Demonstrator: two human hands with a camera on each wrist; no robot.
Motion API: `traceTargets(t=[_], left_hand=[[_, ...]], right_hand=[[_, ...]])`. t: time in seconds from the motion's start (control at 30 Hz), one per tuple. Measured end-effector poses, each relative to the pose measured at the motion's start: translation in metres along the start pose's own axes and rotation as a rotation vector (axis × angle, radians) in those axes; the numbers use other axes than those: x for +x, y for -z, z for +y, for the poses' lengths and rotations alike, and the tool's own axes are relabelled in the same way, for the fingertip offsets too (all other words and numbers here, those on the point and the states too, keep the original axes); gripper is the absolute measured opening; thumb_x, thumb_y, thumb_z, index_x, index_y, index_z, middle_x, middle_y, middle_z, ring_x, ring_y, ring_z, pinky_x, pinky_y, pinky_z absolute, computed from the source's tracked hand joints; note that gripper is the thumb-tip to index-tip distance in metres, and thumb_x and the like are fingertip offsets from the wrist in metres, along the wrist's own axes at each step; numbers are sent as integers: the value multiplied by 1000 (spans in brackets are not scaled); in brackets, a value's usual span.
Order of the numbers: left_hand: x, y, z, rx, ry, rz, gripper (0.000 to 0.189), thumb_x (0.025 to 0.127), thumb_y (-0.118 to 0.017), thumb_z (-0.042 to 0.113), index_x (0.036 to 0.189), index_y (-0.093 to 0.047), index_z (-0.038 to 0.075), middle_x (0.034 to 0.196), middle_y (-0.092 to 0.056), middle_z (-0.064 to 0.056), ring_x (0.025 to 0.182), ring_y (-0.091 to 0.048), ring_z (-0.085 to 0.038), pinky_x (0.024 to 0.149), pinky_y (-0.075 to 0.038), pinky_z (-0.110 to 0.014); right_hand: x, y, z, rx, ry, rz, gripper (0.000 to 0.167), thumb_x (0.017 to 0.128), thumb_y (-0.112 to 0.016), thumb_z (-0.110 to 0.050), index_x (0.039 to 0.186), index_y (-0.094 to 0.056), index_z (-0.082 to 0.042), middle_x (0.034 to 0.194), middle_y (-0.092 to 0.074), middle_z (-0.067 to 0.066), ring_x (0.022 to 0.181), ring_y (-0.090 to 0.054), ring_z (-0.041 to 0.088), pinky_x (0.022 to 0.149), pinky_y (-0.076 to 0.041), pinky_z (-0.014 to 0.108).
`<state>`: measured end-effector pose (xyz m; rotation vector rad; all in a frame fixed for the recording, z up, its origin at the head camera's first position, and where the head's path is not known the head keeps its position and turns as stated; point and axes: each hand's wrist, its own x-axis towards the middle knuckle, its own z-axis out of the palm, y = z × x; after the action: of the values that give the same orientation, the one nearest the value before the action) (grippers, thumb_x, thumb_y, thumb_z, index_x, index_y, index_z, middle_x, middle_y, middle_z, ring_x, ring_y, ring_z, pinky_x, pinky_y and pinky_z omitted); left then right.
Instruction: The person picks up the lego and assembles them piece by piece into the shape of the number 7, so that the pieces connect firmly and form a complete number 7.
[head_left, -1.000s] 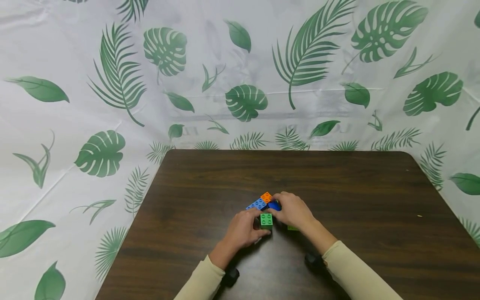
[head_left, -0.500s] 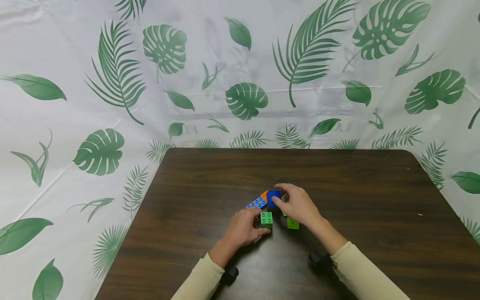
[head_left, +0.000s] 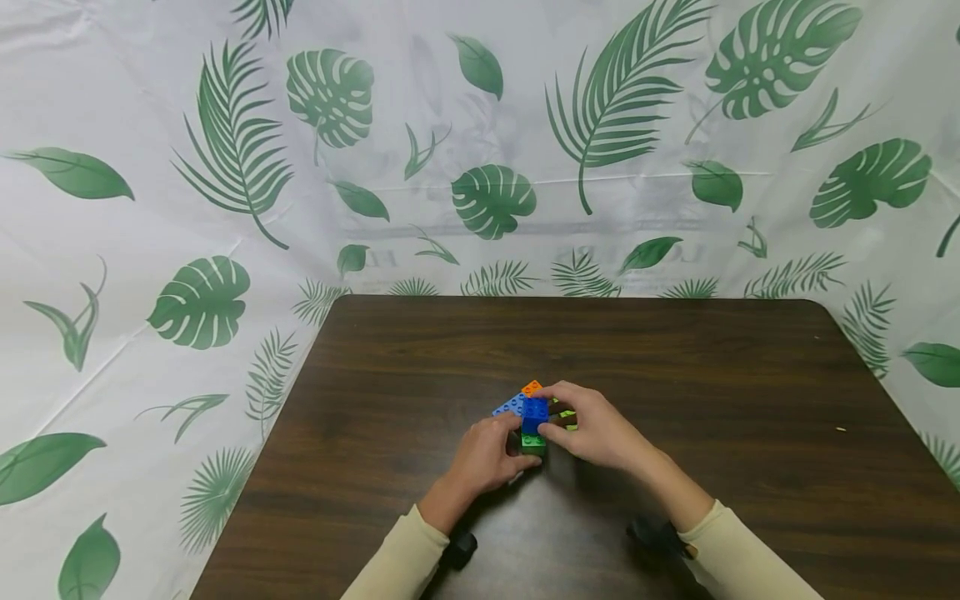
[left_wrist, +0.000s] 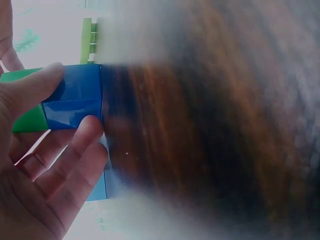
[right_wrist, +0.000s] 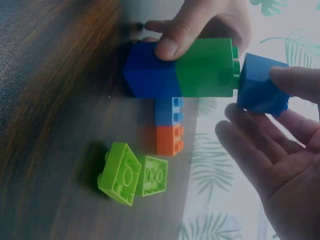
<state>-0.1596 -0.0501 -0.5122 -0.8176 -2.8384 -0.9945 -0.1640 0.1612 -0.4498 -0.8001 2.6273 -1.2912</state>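
Observation:
My left hand (head_left: 486, 457) holds a two-brick stack on the table, a green toy brick (right_wrist: 207, 70) on top of a dark blue brick (left_wrist: 80, 114). Its thumb lies along one side and its fingers along the other. Between thumb and fingertips, my right hand (head_left: 600, 429) pinches another blue brick (right_wrist: 260, 82). That brick sits slightly tilted at the green brick's studs, and I cannot tell whether it touches them. Just behind the stack lie a light blue brick (head_left: 510, 405) and an orange brick (head_left: 532, 387), end to end.
Two lime green bricks (right_wrist: 120, 172) lie tipped on their sides to the right of the stack, partly hidden behind my right hand in the head view. The dark wooden table (head_left: 375, 375) ends at a leaf-patterned white sheet (head_left: 420, 200).
My right hand has picked the blue brick up from beside the orange one and brought it left and nearer, over the green brick. The left hand stays in place.

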Motion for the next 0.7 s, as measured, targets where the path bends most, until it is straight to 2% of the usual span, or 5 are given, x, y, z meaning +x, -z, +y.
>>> traceTargets(t=[0.23, 0.7], left_hand=[[0, 1, 1, -14, 2, -2, 33, 78, -83, 39, 84, -58, 19, 75, -51, 9, 60, -47, -7, 53, -41, -21], [0, -2, 0, -4, -8, 2, 31, 78, -84, 38, 90, -62, 20, 76, -52, 11, 61, -47, -4, 53, -40, -19]], right_hand=[[-5, -1, 0, -48, 32, -53, 43, 90, -73, -22, 129, -61, -14, 116, -66, -1, 104, -64, 15, 85, -55, 41], [-11, 2, -1, -179, 164, -34, 46, 89, -74, -19, 131, -61, -9, 118, -67, 0, 103, -65, 13, 88, -54, 40]])
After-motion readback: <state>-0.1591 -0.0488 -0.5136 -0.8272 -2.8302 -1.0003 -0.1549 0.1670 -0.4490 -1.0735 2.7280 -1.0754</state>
